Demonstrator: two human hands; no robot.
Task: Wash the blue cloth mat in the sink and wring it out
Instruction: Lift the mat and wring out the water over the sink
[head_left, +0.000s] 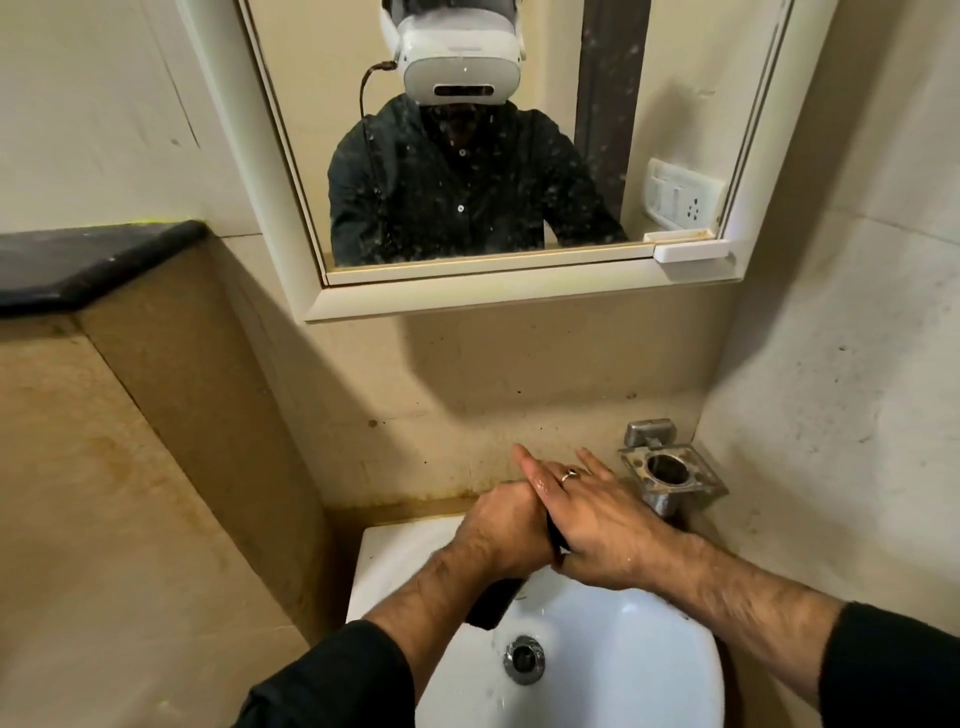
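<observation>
Wringing step, likely. Left hand (496, 525) curls round the mat (493, 597); right hand (587, 519) presses it, fingers (530, 467) straight, together. Mat hangs below them over sink (623, 649). Next: twist harder.

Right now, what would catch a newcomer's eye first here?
Two hands meet over the white sink: the left hand is curled round a dark rolled cloth, and the right hand, wearing a ring, presses against it with straight fingers. Above, the mirror shows a person in a white headset. An empty metal holder sits on the wall at the right.
</observation>
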